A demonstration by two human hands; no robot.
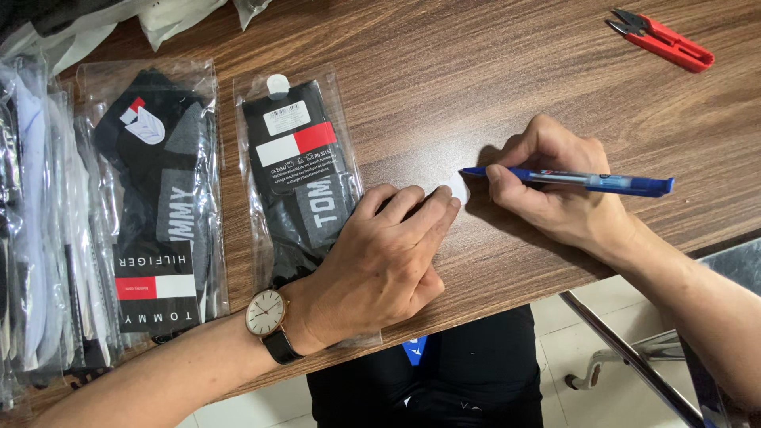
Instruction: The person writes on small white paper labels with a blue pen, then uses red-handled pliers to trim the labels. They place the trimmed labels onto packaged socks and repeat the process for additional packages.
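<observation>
A dark wood-grain table (507, 71) fills the view, with pale floor tiles showing past its near edge at 5 o'clock. At 9 o'clock lie clear plastic bags (151, 198) of folded dark socks, one more bag (297, 166) beside them. The left hand (380, 261) rests flat on that bag, fingers spread narrowly. At 3 o'clock the right hand (555, 186) pinches a blue pen (571, 180), tip on the table. Red snips (662, 40) lie at 1 o'clock.

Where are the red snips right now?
The red snips lie at the top right of the head view on the wooden table, beyond the right hand holding the blue pen.
</observation>
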